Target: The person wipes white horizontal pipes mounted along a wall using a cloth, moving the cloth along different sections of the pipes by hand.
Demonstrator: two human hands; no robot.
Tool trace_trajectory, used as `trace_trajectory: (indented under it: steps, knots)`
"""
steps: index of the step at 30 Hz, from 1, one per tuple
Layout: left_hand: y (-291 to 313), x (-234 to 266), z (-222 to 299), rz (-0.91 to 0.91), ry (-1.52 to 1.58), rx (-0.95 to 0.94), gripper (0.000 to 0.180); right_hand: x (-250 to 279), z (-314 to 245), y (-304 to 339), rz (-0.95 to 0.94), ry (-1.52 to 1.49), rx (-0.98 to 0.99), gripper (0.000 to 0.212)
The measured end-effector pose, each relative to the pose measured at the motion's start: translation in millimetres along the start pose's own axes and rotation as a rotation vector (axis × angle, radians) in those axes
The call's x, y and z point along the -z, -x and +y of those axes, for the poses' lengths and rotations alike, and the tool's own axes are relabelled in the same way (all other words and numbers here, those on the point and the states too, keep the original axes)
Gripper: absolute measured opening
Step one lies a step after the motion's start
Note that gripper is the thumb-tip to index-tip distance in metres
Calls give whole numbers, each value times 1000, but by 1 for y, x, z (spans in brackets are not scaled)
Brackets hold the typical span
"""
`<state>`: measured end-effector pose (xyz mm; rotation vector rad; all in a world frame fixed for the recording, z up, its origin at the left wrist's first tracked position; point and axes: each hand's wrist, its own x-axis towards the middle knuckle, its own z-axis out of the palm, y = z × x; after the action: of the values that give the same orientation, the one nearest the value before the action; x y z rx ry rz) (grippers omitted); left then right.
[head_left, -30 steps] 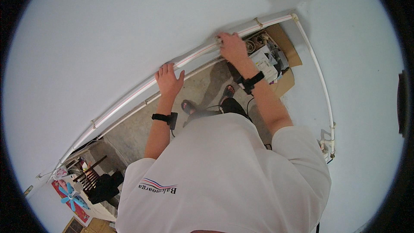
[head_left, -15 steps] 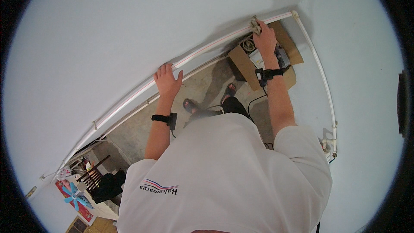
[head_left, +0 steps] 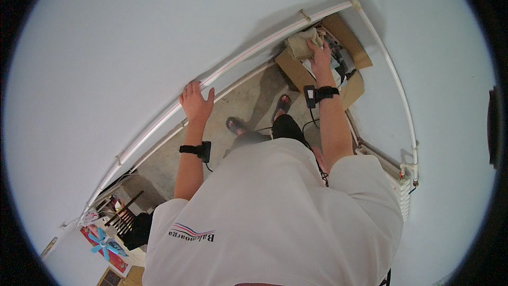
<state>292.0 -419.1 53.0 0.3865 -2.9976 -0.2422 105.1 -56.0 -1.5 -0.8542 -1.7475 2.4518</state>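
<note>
A white pipe (head_left: 238, 63) with a thin red stripe runs along the pale wall in front of me. My left hand (head_left: 196, 103) rests on it, fingers laid over the top and thumb spread apart. In my right hand (head_left: 321, 59) is a beige-grey cloth (head_left: 300, 44), pinched at its right end and hanging bunched just below the pipe. The cloth is apart from the pipe or barely at its edge; I cannot tell which. Beneath the right hand stands an open cardboard box (head_left: 291, 70) with mixed items inside, partly hidden by the hand and cloth.
A pipe bracket (head_left: 305, 15) sits near the corner elbow (head_left: 355, 4). Another white pipe (head_left: 389, 66) runs down the right wall to a valve fitting (head_left: 408, 169). At lower left are a blue fan (head_left: 105, 243) and dark slatted furniture (head_left: 123, 220). A black cable (head_left: 312, 122) hangs from my right wrist.
My right hand has drawn back from the pipe with the cloth, which now hangs more spread out over the box. The bracket it covered shows. My left hand stays on the pipe.
</note>
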Motion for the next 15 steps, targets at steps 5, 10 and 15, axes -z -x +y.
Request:
trace_trajectory:
  steps: [5, 10, 15]
  knots:
    - [-2, -1, 4, 50, 18, -11, 47, -6, -2, -28, -245, -234, -352, 44]
    - [0, -2, 1, 69, -24, -15, 48, -23, -15, -29, -255, -287, -429, 29]
    - [0, -2, 1, 68, -14, -8, 48, -23, -6, -41, -278, -381, -400, 30]
